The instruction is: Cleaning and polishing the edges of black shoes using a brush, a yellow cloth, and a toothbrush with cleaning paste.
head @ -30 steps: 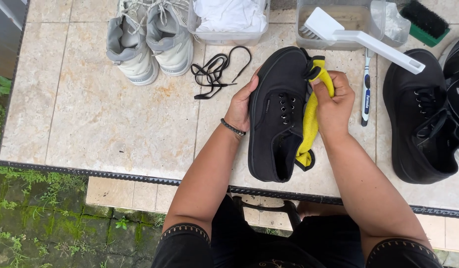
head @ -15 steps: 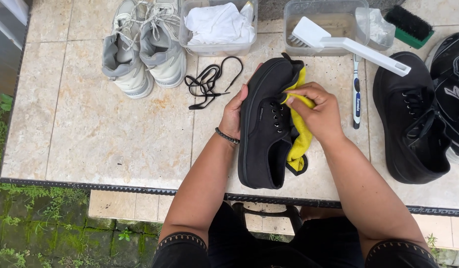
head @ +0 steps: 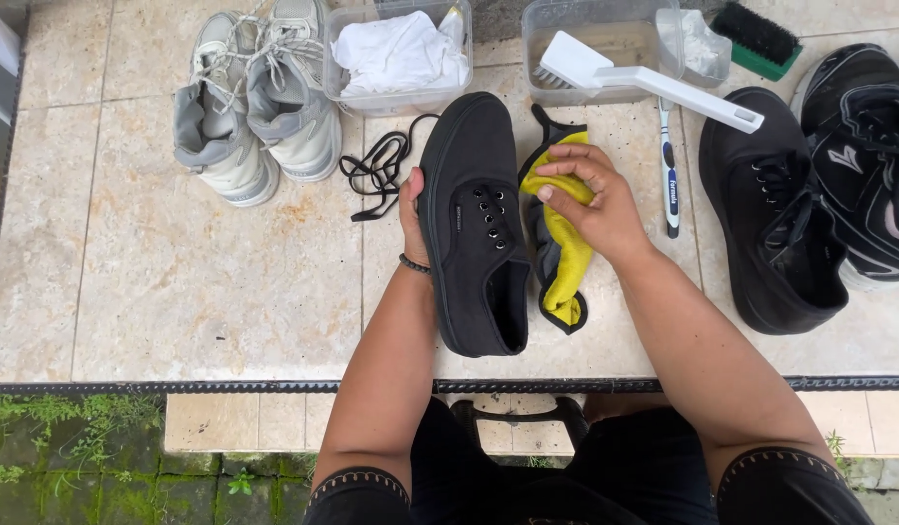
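A black laceless shoe point(head: 474, 219) lies on the tiled table, toe pointing away from me. My left hand point(head: 411, 212) grips its left side and holds it steady. My right hand point(head: 593, 199) presses down on a yellow cloth with dark edging point(head: 562, 255), which lies on the tiles just right of the shoe. The cloth is beside the shoe, not on it. A loose black lace point(head: 379, 165) is coiled at the shoe's upper left.
A grey and white pair of sneakers point(head: 250, 102) stands far left. Two clear tubs sit at the back, one with white cloth point(head: 396, 53), one under a white brush point(head: 644, 83). A toothbrush point(head: 670, 180), a black brush point(head: 756, 37) and more black shoes point(head: 780, 209) lie right.
My right hand has taken the yellow cloth off the shoe and set it down on the tiles to the right. The shoe now lies flatter, upper facing up.
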